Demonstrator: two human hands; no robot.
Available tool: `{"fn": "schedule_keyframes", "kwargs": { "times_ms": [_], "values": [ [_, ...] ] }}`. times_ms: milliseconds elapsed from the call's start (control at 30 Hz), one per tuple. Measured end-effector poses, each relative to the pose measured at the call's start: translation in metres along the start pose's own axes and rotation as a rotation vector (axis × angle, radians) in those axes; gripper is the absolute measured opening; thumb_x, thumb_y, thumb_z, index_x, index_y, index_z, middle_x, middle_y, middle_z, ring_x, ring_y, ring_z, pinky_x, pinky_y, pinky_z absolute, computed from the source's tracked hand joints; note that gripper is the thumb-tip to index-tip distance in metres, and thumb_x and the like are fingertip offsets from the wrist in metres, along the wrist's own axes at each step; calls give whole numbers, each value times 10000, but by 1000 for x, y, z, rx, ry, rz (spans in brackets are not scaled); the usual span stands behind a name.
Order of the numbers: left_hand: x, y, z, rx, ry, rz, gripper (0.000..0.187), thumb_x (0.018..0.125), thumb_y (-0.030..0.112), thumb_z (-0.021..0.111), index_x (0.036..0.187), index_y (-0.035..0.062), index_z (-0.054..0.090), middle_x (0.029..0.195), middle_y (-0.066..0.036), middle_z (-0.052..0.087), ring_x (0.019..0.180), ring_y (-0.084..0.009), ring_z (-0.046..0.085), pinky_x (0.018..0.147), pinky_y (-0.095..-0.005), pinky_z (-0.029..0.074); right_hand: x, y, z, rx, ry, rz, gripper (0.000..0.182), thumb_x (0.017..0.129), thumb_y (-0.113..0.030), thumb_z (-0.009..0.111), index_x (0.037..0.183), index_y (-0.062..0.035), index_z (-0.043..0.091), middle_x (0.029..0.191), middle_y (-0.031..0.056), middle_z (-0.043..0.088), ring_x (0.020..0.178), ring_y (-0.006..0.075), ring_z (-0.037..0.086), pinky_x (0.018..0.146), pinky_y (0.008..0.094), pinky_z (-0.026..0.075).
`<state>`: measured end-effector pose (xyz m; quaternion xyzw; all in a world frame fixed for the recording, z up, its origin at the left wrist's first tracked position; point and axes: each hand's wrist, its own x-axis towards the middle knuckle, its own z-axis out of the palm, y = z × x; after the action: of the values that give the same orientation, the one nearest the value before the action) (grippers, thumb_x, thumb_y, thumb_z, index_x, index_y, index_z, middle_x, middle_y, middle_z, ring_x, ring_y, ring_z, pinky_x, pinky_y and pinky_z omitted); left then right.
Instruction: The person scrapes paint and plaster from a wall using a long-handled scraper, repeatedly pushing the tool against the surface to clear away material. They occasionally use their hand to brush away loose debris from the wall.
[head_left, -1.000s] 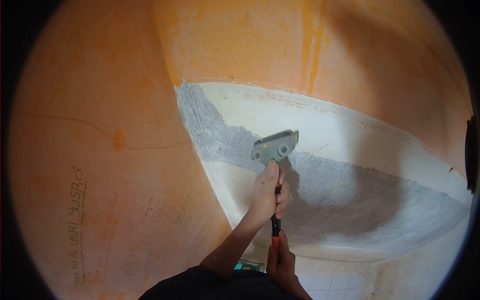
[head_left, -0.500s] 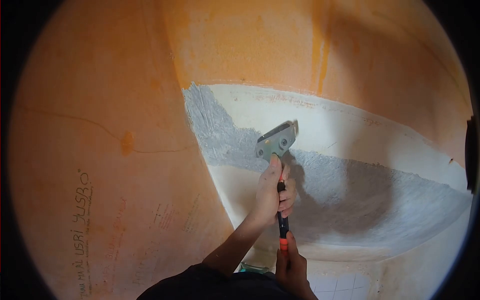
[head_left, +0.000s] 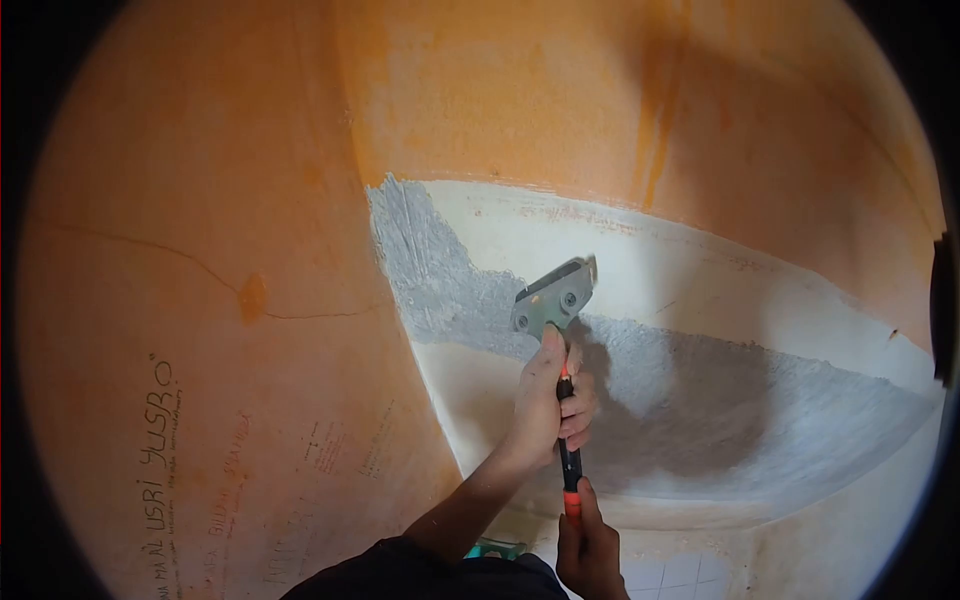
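A long-handled scraper (head_left: 552,298) with a wide metal head and a black and red handle is held up against the wall. My left hand (head_left: 545,400) is wrapped round the upper handle, its thumb pressed just below the head. Lower down, my right hand (head_left: 588,548) grips the handle's red end. The blade lies at the border between a rough grey stripped patch (head_left: 440,275) and a white painted band (head_left: 620,250). Whether the blade's edge touches the wall is hard to make out.
Orange wall (head_left: 500,90) spreads above the white band. On the left, another orange wall (head_left: 250,390) bears handwriting and a thin crack, meeting the scraped wall at a corner. Below are a green object (head_left: 497,549), partly hidden by my clothing, and white tiles (head_left: 685,575).
The scraper and both hands sit slightly lower in view, but the wall has shifted down similarly. Both hands keep their grip, and the grey patch looks much the same.
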<state>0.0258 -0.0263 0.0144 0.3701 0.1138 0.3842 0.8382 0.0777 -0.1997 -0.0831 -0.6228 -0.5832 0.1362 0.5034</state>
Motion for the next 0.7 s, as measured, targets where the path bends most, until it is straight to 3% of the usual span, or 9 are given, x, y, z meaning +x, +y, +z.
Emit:
{"fn": "schedule_keyframes", "kwargs": {
  "times_ms": [167,233,300,333,400,700],
  "values": [
    [6,6,1,-71,-68,92,478,965,647,289,846,199,404,501,51,289,327,-54,253,267,-210,235,7,-9,-6,-4,-5,-4,528,924,-1,502,1424,44,338,683,115,577,566,135,558,561,273,458],
    [-1,-1,4,-47,-42,34,472,968,640,291,845,198,405,498,50,284,327,-55,256,267,-209,241,9,-8,-2,15,12,-33,531,927,-2,495,1429,44,329,676,106,570,563,131,554,559,269,455],
    [1,-2,5,-37,-19,-24,467,972,633,294,845,198,405,496,49,279,327,-56,259,267,-209,246,11,-5,-2,-68,146,-304,530,992,-126,492,1474,-7,306,939,132,635,712,199,637,669,276,511],
    [4,-1,3,-60,-40,9,459,978,620,300,847,194,409,506,48,288,332,-57,267,269,-208,252,8,-6,-3,-69,144,-294,530,992,-126,492,1474,-7,306,939,132,635,712,199,637,669,276,511],
    [4,-5,1,-95,-55,41,451,985,606,306,849,190,413,515,47,297,337,-58,275,271,-206,259,5,-10,-6,74,-27,45,547,931,-5,488,1444,37,303,668,90,565,563,124,550,557,263,450],
    [5,-7,-3,-102,-83,100,403,996,553,356,888,172,435,560,53,320,353,-49,263,270,-196,232,-6,0,0,122,-56,94,565,930,-11,477,1457,40,279,672,66,565,568,105,538,554,248,439]
  ]
}}
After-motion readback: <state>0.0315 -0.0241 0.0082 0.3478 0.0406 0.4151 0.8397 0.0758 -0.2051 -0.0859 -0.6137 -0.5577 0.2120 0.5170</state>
